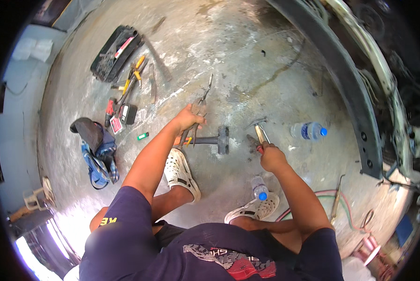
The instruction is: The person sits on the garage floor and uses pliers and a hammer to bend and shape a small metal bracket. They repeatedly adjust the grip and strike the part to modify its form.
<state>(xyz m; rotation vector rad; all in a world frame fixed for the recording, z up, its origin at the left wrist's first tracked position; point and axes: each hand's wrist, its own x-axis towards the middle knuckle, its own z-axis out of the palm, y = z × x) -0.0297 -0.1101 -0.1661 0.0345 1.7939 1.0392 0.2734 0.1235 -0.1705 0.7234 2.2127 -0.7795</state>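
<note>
Person's squatting on a stained concrete floor (pixel 247 56), shoes planted either side, so everything's kept w/in easy reach around the middle of the frame. Left hand (pixel 187 119) is clenched round the handles of long pliers (pixel 199 110); long axis runs roughly up-frame, tilted a bit right, thin nose pointing toward top center. Right hand (pixel 272 158) is closed on a red-handled tool (pixel 261 136), prob a small hammer or pliers, can't tell exactly, head aimed up-frame and slightly left. Between the hands a sledgehammer (pixel 217 139) lies flat, handle running left-right, head at its right end, prob used as an anvil. Water bottle (pixel 308 130) sits center right, another bottle (pixel 259 188) by the right shoe. Loose tools (pixel 128 91) upper left.
</note>
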